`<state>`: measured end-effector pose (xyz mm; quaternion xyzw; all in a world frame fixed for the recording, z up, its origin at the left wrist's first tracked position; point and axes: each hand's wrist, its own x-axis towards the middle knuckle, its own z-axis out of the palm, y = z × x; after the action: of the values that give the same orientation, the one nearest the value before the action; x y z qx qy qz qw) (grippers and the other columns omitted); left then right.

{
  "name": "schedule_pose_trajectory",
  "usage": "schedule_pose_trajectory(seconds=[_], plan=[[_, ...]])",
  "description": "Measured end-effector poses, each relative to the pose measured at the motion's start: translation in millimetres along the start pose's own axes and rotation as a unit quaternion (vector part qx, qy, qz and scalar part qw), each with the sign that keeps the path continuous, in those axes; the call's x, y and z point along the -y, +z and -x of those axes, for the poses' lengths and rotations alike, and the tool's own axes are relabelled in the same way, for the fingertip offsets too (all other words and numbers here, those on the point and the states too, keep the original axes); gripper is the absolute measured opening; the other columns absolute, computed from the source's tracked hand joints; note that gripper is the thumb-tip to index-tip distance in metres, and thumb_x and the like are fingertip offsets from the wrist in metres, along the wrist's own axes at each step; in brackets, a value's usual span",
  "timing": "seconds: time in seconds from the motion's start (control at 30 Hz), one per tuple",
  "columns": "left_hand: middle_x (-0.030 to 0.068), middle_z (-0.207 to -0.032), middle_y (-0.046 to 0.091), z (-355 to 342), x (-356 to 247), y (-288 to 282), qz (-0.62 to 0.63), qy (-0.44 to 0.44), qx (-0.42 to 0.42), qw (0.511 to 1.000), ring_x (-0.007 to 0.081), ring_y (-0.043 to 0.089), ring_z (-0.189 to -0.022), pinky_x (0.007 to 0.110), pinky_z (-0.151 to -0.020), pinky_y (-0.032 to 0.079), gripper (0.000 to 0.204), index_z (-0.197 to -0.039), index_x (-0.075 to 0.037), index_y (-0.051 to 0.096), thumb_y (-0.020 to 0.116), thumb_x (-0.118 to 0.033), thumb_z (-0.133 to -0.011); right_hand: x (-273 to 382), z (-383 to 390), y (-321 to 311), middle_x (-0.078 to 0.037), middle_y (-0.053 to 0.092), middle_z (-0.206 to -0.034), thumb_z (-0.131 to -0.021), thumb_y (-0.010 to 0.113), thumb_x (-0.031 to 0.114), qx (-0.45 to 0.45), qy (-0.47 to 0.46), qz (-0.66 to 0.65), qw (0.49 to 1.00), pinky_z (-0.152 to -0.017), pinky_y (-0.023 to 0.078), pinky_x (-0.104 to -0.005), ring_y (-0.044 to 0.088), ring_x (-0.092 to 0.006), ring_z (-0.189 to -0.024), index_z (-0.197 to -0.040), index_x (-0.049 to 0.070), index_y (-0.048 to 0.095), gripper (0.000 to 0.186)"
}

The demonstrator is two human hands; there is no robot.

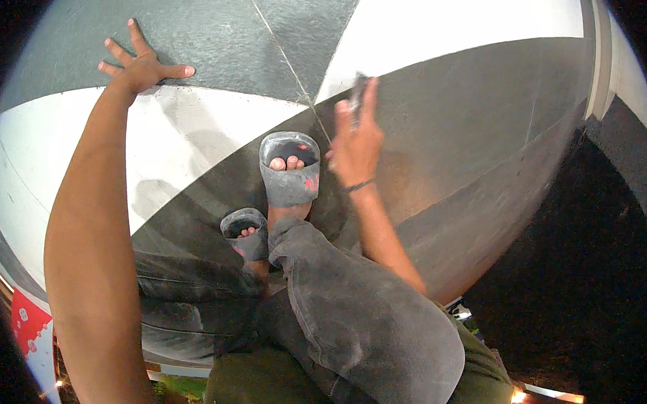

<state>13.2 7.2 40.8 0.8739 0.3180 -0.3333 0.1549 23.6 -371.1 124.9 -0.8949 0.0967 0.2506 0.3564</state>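
My left hand [141, 68] lies with fingers spread on a dark grey panel [229, 39] of the painted surface, just above a white panel [59, 147]. My right hand [358, 149] grips a small dark flat object [358, 95], blurred and too unclear to name, over the border between another white panel [454, 13] and a darker grey one [471, 136]. A thin pale line [280, 48] runs across the surface beside it, partly hidden behind that hand.
My feet in grey slides [288, 186] rest on the dark panel, below and left of my right hand. My bent, dusty trousered legs fill the lower middle. A pale vertical edge [602, 62] and dark area stand at the right. A red-and-white patterned item [28, 319] shows at lower left.
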Motion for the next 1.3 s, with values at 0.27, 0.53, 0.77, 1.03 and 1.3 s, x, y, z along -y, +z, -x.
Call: schedule_pose_trajectory(seconds=[0.27, 0.53, 0.77, 1.03, 1.3], plan=[[0.0485, -0.154, -0.025, -8, 4, 5, 0.019, -0.002, -0.022, 1.000, 0.0700, -0.028, -0.138, 0.083, -0.106, -0.008, 0.167, -0.160, -0.010, -0.023, 0.089, -0.074, -0.054, 4, 34, 41, -0.038, 0.065, -0.109, -0.108, 0.043, 0.039, 0.070, 0.022, -0.058, 0.996, -0.088, 0.050, -0.0544, 0.066, -0.0524, -0.101, -0.159, -0.003, 0.024, 0.068], [0.0436, -0.156, -0.028, -6, -1, 1, 0.045, -0.025, 0.000, 0.999, 0.0696, -0.027, -0.139, 0.085, -0.107, -0.001, 0.171, -0.159, -0.017, -0.027, 0.091, -0.074, -0.049, 0, -1, 37, -0.022, 0.064, -0.076, -0.110, 0.030, 0.052, 0.016, 0.001, -0.081, 0.997, -0.073, 0.052, -0.0460, 0.070, -0.0325, -0.075, -0.157, 0.001, 0.036, 0.070], [0.0425, -0.156, -0.030, -7, -1, 3, 0.031, -0.043, 0.014, 0.998, 0.0696, -0.027, -0.139, 0.085, -0.108, 0.000, 0.171, -0.159, -0.018, -0.028, 0.092, -0.072, -0.050, 11, -7, 53, -0.006, 0.047, -0.061, -0.109, 0.027, 0.057, -0.004, 0.070, -0.217, 0.974, -0.056, 0.044, -0.0357, 0.050, -0.0163, -0.055, -0.131, 0.004, 0.041, 0.059], [0.0451, -0.153, -0.031, -2, -4, 0, 0.031, -0.039, 0.017, 0.999, 0.0701, -0.031, -0.136, 0.083, -0.107, -0.008, 0.172, -0.157, -0.014, -0.029, 0.094, -0.069, -0.050, 2, -40, 53, -0.004, 0.045, -0.059, -0.111, 0.027, 0.053, -0.008, 0.046, -0.225, 0.973, -0.053, 0.042, -0.0345, 0.048, -0.0140, -0.053, -0.139, 0.004, 0.040, 0.058], [0.0451, -0.151, -0.035, 0, -4, -5, 0.064, -0.044, 0.040, 0.996, 0.0695, -0.033, -0.136, 0.083, -0.107, -0.008, 0.176, -0.156, -0.012, -0.032, 0.096, -0.065, -0.048, 23, -83, 49, -0.006, 0.048, -0.060, -0.111, 0.026, 0.054, -0.032, 0.008, -0.204, 0.978, -0.058, 0.046, -0.0364, 0.052, -0.0173, -0.056, -0.156, 0.004, 0.041, 0.069]])
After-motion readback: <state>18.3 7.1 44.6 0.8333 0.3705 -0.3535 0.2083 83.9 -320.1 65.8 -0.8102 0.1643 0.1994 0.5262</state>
